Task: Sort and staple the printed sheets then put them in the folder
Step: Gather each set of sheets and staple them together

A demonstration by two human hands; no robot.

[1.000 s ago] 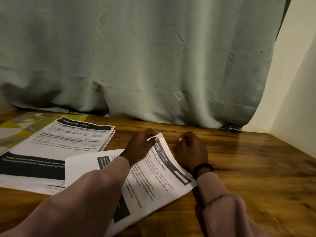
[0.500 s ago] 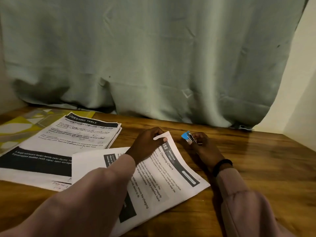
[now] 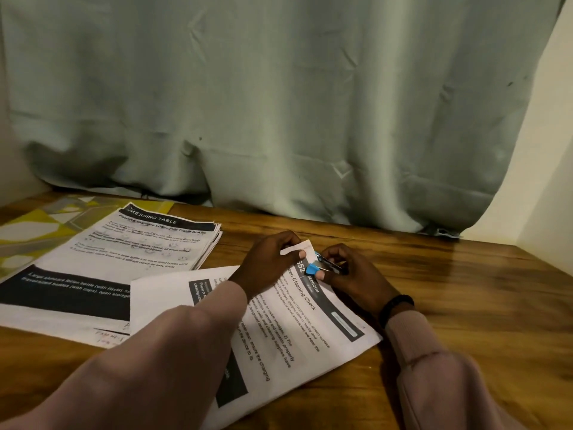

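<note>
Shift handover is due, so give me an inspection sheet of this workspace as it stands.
Surface: wooden table, bare on the right side.
Job's things: set of printed sheets lying askew in front; small blue stapler at its far corner; stack of printed sheets at the left, on top of a larger dark-banded sheet.
Clutter: yellow and grey patterned item under the stack; whether it is the folder cannot be told.
Hands: left hand pinches the sheets' corner; right hand grips the stapler.
Cables: nothing seen.
Surroundings: grey-green curtain behind the table; pale wall at the right.
</note>
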